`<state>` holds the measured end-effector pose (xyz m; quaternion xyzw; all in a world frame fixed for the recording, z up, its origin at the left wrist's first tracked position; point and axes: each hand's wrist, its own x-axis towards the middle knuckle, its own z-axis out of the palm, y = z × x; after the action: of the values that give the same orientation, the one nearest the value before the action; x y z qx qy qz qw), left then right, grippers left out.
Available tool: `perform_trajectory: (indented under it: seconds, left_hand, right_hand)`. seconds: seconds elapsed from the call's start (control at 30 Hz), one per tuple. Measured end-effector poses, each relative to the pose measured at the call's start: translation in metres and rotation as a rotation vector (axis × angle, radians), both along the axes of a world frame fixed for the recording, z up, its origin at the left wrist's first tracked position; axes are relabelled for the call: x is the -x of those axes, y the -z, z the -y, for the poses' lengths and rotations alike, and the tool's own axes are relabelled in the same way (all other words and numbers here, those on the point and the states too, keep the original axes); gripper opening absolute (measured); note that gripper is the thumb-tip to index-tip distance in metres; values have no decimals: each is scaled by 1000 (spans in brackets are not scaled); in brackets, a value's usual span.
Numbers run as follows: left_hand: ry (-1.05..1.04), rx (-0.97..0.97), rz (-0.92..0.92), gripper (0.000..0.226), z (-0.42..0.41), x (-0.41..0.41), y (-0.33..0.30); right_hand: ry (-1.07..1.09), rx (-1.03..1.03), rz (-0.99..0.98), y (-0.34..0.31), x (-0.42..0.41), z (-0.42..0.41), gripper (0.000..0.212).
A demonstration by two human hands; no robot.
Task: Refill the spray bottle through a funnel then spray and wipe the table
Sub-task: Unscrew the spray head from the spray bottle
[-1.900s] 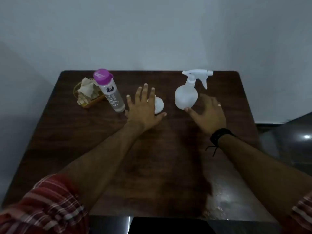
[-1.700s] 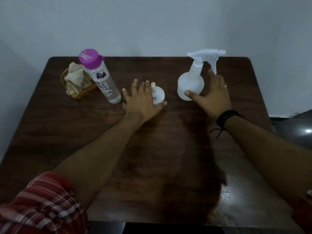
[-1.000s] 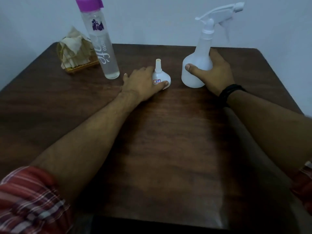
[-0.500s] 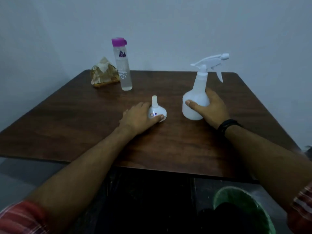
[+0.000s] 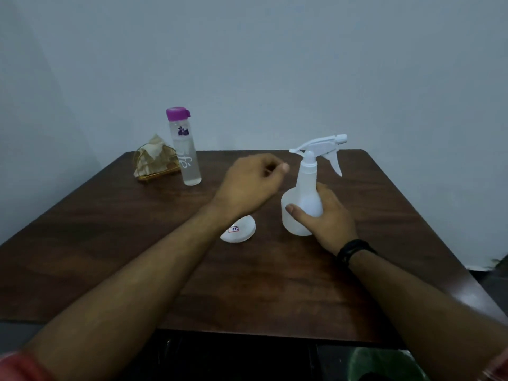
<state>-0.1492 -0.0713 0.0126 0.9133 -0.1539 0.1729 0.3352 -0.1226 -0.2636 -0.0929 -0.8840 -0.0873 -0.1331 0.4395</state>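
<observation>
Nearest the camera, two bare forearms reach forward over the dark brown wooden table (image 5: pixel 137 243), a red plaid sleeve (image 5: pixel 19 367) blurred at the lower left corner. The right hand (image 5: pixel 323 218), with a black band (image 5: pixel 353 250) round its wrist, is wrapped round the lower body of the translucent white plastic spray bottle (image 5: pixel 305 193), thumb across the front and fingers curled behind it; the bottle stands upright on the table with its white trigger head (image 5: pixel 320 145) screwed on, nozzle pointing right. Just left of that hand and nearer than the left hand, the small white plastic funnel (image 5: pixel 240 232) lies on the table, mostly hidden under the left wrist, a small label showing on its side. The left hand (image 5: pixel 251 182) is raised above the table, just left of the bottle's neck, its fingers loosely curled inward and holding nothing, fingertips close to the neck but apart from it. Farther back and left of the left hand, a clear cylindrical water bottle with a purple cap (image 5: pixel 184 149) stands upright. Just left of it, touching or nearly so, sits a gold wire holder stuffed with cream-coloured cloth (image 5: pixel 155 160), close to the table's far edge before the plain pale wall (image 5: pixel 275 64).
</observation>
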Motion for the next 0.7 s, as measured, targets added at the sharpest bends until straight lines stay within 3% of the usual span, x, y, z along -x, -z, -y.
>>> perform_trajectory:
  seconds: [0.1, 0.23, 0.4, 0.53, 0.7]
  left_hand:
    - [153, -1, -252, 36, 31, -20, -2]
    - [263, 300, -372, 38, 35, -39, 8]
    - [249, 481, -324, 35, 36, -44, 15]
    - [197, 452, -233, 49, 59, -39, 13]
    - [234, 514, -285, 34, 54, -29, 18]
  right_hand:
    - [-2, 1, 15, 1, 1, 1, 79]
    - [13, 3, 12, 2, 1, 1, 77]
    - [12, 24, 9, 3, -2, -2, 81]
    - [-1, 45, 2, 3, -2, -3, 85]
    - [-8, 23, 8, 4, 0, -2, 81]
